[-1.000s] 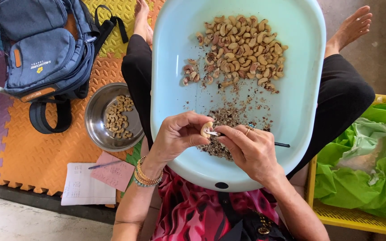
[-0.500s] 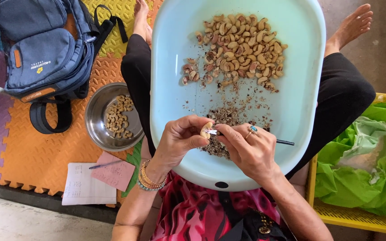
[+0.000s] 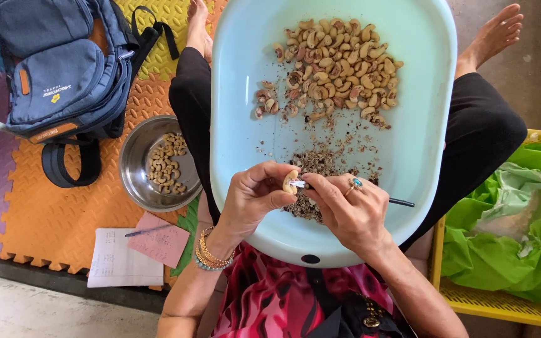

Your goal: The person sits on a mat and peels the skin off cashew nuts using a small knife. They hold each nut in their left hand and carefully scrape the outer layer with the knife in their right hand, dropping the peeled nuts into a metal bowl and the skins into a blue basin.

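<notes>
My left hand [image 3: 255,200] pinches a cashew [image 3: 290,181] tight between thumb and fingertips so it stays steady while my right hand [image 3: 345,213], closed around a small knife [image 3: 402,202], scrapes it above the pale blue tub [image 3: 421,125].

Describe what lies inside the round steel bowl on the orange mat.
The round steel bowl holds a small scatter of pale peeled cashew kernels, with bare metal around them. Nothing covers the bowl.
</notes>
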